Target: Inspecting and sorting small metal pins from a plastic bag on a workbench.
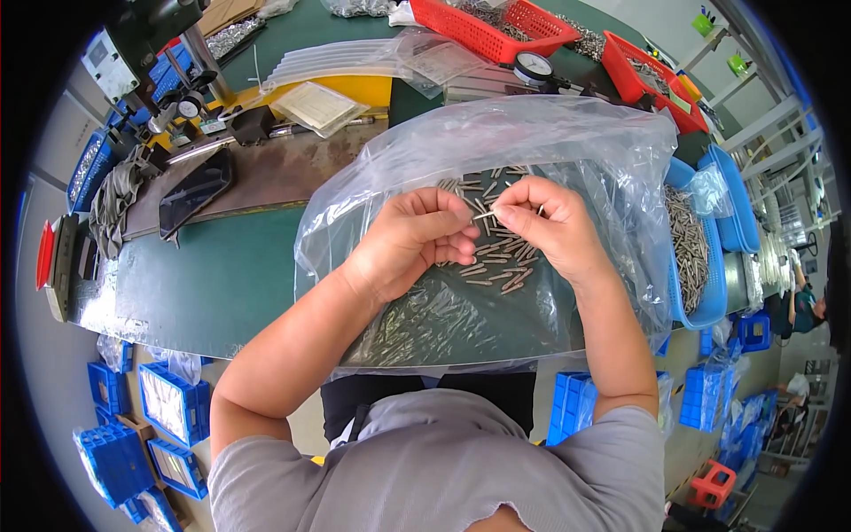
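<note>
A thin, light metal pin [483,215] spans the gap between my two hands above the table. My right hand [560,229] pinches one end of it between thumb and forefinger. The thumb and forefinger of my left hand [409,238] close at the other end, with its remaining fingers curled. Below them, several small slender metal parts [498,259] lie scattered on a clear plastic sheet [425,324]. My hands cover some of these parts, and the sheet's crumpled far side [496,133] rises behind them.
On the right, a blue basket [715,284] holds many similar metal parts. Red baskets [434,16] stand at the back near a dial gauge [533,66]. A phone-like black slab [197,191] and a gauge stand [206,66] are at left. Blue crates [111,465] sit on the floor.
</note>
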Demonstrator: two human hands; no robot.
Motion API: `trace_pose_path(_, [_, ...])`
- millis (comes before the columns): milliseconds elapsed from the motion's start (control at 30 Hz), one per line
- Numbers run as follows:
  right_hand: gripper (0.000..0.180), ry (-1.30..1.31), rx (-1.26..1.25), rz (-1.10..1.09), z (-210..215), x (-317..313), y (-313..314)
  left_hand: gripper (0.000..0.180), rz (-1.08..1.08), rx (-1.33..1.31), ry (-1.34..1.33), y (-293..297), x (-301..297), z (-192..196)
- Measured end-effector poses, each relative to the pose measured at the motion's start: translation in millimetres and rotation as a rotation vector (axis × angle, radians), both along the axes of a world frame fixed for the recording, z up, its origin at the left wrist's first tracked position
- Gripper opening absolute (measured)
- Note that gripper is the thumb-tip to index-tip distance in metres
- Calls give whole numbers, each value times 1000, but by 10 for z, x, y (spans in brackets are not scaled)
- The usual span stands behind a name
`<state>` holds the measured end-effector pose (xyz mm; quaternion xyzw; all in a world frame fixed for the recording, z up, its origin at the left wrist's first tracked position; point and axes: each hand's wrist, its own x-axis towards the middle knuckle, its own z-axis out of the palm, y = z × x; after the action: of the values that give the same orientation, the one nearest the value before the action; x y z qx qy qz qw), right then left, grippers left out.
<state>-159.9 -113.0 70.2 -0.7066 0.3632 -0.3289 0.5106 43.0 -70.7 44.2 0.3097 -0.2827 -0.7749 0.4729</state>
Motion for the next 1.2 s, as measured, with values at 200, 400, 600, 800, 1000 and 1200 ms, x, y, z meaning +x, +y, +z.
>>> trace_pose_path(200, [8,-21,54,24,46,-15,22,7,11,4,19,-7,-9,13])
trace_pose_path(400, [12,-73,240,108,52,78,36,8,-17,-24,33,14,-4,10])
trace_pose_path(600, [17,-146,517,176,-4,81,2,10,-43,-56,70,9,-13,-9])
trace_pose_path(800, [15,-164,505,154,-24,102,14,10,-21,-50,82,8,-10,-29])
trace_pose_path(1000, [10,-235,358,-69,-70,112,-2,6,62,-21,14,-14,-1,-23])
trace_pose_path(1200, [13,-525,715,77,-59,18,-120,8,191,-31,81,-56,46,-7])
